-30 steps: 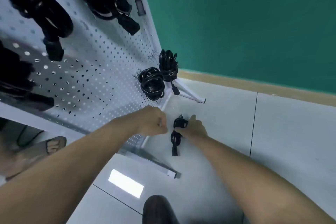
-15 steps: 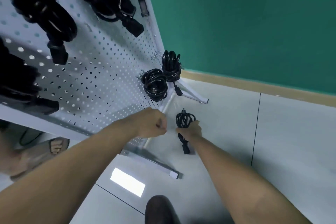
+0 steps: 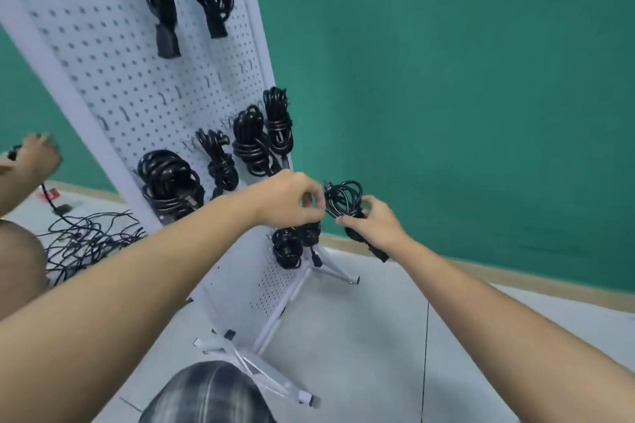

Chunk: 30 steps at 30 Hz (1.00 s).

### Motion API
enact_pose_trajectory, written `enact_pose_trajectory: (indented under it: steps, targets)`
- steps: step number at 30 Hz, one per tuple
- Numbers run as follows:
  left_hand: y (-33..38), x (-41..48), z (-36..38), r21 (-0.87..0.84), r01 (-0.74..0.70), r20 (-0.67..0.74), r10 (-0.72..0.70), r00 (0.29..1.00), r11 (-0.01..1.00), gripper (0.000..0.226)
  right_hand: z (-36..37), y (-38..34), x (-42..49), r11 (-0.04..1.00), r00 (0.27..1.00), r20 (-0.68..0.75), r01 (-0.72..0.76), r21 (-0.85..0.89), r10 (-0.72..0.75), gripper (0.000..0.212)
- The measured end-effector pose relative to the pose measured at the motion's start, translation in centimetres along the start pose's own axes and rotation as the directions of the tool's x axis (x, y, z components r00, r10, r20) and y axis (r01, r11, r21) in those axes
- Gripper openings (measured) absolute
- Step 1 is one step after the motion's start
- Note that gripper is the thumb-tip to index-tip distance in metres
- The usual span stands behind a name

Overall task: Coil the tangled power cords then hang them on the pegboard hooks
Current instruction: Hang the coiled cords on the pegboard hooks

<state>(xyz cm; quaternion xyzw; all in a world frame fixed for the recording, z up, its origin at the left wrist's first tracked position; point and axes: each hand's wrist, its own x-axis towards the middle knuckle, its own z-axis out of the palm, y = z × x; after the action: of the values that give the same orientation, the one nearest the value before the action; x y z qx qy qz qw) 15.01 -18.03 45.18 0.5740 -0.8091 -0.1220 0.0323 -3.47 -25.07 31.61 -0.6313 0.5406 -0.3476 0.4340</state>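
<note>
Green wall, grey floor, white pegboard.

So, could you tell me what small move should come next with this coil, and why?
Probably ease the coiled cord leftward onto a free hook on the pegboard: the right hand grips it just off the board's edge, unhung, and the left hand is there with curled fingers.

White pegboard propped on white metal feet over pale tiled floor. Hung on its hooks: black coiled cords, two high up, four mid-board, two near the bottom edge. Heaped on the floor at left: tangled cords.
</note>
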Motion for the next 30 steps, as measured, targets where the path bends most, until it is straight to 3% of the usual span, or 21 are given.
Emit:
enact_pose_trajectory:
  steps: [5,7,9,16,20,23,30]
  targets:
    - [5.4,-5.5,-10.0,0.099,-0.118,-0.258,0.140,0.956,0.988,0.013,-5.2,-10.5,-4.4,0.966,0.969,-0.058,0.243,0.092,-0.238,0.062]
    - [6.3,-7.7,-13.6,0.154,-0.122,-0.351,0.169,0.921,0.981,0.015,-6.0,-14.7,-5.8,0.937,0.943,-0.073,0.332,0.105,-0.326,0.051]
    - [6.7,-9.9,-17.1,0.196,-0.102,-0.429,0.178,0.885,0.975,0.017,-6.3,-18.8,-7.0,0.906,0.914,-0.080,0.406,0.120,-0.398,0.040]
    - [4.7,-16.4,-26.1,0.315,0.044,-0.590,0.159,0.792,0.948,0.025,-4.8,-30.7,-8.9,0.817,0.817,-0.193,0.567,0.104,-0.543,0.035]
    - [2.3,-18.3,-29.0,0.307,0.128,-0.712,0.138,0.688,0.943,0.042,-2.2,-35.4,-8.5,0.753,0.769,-0.188,0.638,0.163,-0.611,0.033]
    - [0.5,-18.9,-29.7,0.298,0.197,-0.744,0.098,0.661,0.934,0.059,-0.2,-37.7,-7.9,0.701,0.737,-0.201,0.676,0.226,-0.645,0.071]
    - [-2.4,-18.9,-29.6,0.246,0.332,-0.720,-0.058,0.692,0.911,0.079,3.0,-40.1,-7.6,0.664,0.700,-0.146,0.711,0.233,-0.699,0.046]
